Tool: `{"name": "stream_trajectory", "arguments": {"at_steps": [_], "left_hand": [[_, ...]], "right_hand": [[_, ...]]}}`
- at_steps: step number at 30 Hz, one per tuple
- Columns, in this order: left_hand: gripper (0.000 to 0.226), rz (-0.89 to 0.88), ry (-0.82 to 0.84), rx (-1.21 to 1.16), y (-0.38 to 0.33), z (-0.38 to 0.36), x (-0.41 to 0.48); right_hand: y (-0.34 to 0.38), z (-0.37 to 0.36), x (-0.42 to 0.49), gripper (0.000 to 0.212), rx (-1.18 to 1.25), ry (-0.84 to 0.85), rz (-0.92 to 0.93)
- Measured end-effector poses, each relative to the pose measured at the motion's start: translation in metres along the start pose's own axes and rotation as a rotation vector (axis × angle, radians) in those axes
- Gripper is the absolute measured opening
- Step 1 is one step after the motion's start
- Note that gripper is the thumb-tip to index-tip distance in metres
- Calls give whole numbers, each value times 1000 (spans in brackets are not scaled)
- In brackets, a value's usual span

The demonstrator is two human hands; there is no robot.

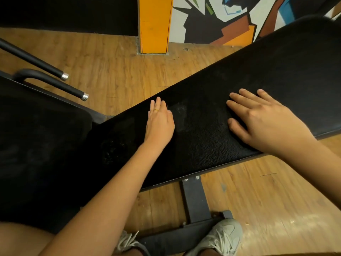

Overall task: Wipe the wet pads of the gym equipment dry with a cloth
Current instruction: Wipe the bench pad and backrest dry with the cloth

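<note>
1. Wood-plank floor (pixel 110 74) surrounds a long black pad (pixel 212 141) that runs diagonally from lower left to upper right.
2. Left hand (pixel 160 122) lies flat near the pad's far edge, fingers straight and together, gripping nothing.
3. Right hand (pixel 262 119) rests palm-down, fingers spread, holding nothing.
4. Bare pad stretches between the hands and beyond the right one; a second pad (pixel 42 145) sits just beside its left end.

Long black textured pad (pixel 212 130), faint wet smudges.

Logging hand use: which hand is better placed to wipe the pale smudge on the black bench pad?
Probably left. The left hand lies flat right beside the pale smudge; the right hand rests farther along the black textured bench pad.
</note>
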State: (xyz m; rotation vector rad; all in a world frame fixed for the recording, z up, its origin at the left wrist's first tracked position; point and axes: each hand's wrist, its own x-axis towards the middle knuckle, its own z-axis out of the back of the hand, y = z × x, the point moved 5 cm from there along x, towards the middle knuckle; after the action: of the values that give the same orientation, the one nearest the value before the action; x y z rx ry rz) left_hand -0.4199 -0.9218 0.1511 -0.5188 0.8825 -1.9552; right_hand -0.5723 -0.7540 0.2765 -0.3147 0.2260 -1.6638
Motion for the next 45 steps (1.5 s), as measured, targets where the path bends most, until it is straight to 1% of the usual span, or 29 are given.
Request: {"name": "stream_trajectory", "arguments": {"at_steps": [2, 5, 8, 12, 14, 18, 23, 25, 27, 34, 38, 42, 45], "left_hand": [[50, -16, 24, 31, 0, 1, 14], [52, -69, 24, 80, 1, 0, 3], [53, -93, 9, 70, -1, -3, -34], [57, -126, -1, 48, 1, -6, -90], [58, -117, -3, 53, 2, -8, -100], [53, -62, -31, 74, -3, -7, -79], [53, 6, -9, 70, -9, -4, -8], [51, 12, -9, 66, -11, -2, 12], [50, -3, -15, 81, -12, -1, 14], [52, -87, -17, 50, -15, -4, -70], [54, -57, -16, 11, -20, -9, -114], [53, -13, -45, -28, -38, -15, -118], [54, -4, -24, -87, -57, -20, -106]], "right_hand": [[0, 1, 0, 67, 0, 2, -3], [1, 2, 0, 67, 4, 13, -3], [0, 1, 0, 66, 1, 28, -1], [2, 2, 1, 63, -10, 9, 1], [2, 2, 1, 63, -7, 7, 2], [2, 2, 0, 64, -3, 5, -5], [2, 2, 0, 64, -11, 8, -4], [2, 3, 0, 65, -11, 11, -7], [2, 3, 0, 65, -9, 22, -8], [3, 3, 0, 66, -14, 34, -1], [2, 2, 1, 66, -7, 41, -2], [2, 4, 1, 65, 2, 26, -4], [1, 5, 1, 66, 15, 38, -2]]}}
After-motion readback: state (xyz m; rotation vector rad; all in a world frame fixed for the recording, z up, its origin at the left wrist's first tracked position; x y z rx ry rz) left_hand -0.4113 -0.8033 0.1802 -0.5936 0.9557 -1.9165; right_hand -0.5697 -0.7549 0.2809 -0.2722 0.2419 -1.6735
